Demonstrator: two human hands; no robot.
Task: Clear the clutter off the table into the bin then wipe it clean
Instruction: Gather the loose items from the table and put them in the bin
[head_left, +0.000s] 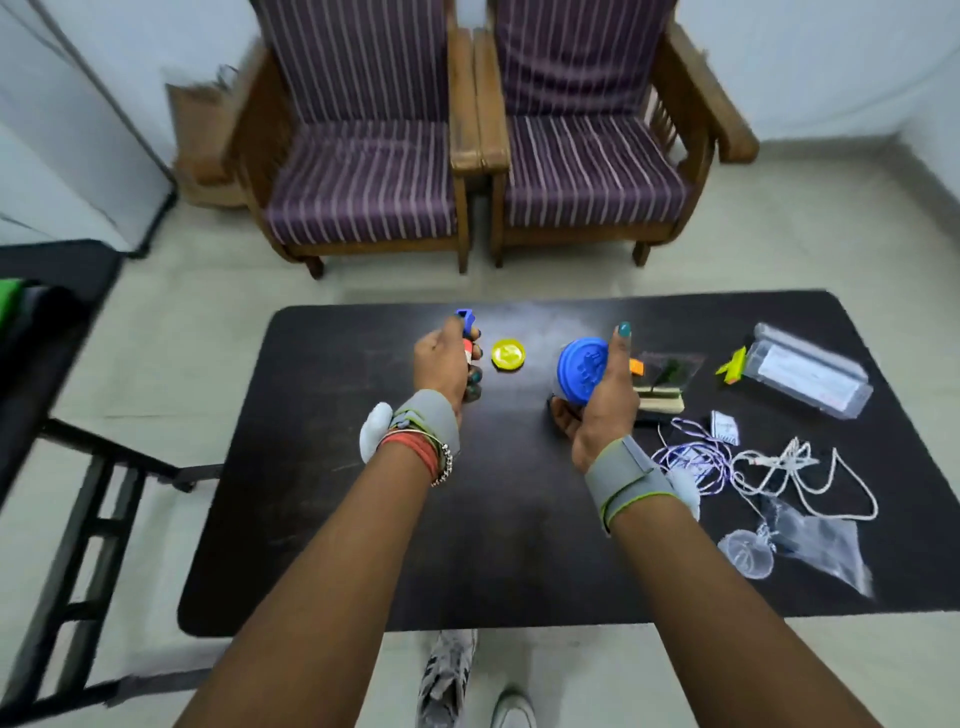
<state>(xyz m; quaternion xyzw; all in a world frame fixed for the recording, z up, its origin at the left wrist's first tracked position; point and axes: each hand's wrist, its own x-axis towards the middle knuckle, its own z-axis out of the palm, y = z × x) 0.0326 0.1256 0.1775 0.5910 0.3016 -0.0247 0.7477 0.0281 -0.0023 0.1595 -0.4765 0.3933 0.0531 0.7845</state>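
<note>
Centrally, standing over a dark table (322, 519) with both bare arms reaching forward, grey straps wrapped round each wrist. Clenching the left hand (444, 364), at mid-frame left of centre, tightly around a small item with a blue cap (466, 318) sticking out above the fist and a bit of red and white showing between the fingers; holding it up off the tabletop. Gripping with the right hand (605, 400), just right of centre, a container with a blue lid (579, 370), fingers curled round its body from below and the thumb stretching up along the lid's edge; keeping it tilted so the lid is facing the camera. Lying flat on the table between the two hands, apart from both: a yellow lid (509, 355). Crowding the right half of the tabletop: a dark transparent packet (670, 370) just beyond the right hand, a clear plastic box (810, 376) towards the upper right with a yellow-green folded paper (732, 364) touching its near end, a small white sachet (724, 427), a purple cord (691, 457) and a white cord (800, 467) tangling beside each other, and a clear plastic bag (821, 540) near the lower right edge. Sitting beyond the table, at the top of the frame: two striped armchairs (363, 171) side by side.
</note>
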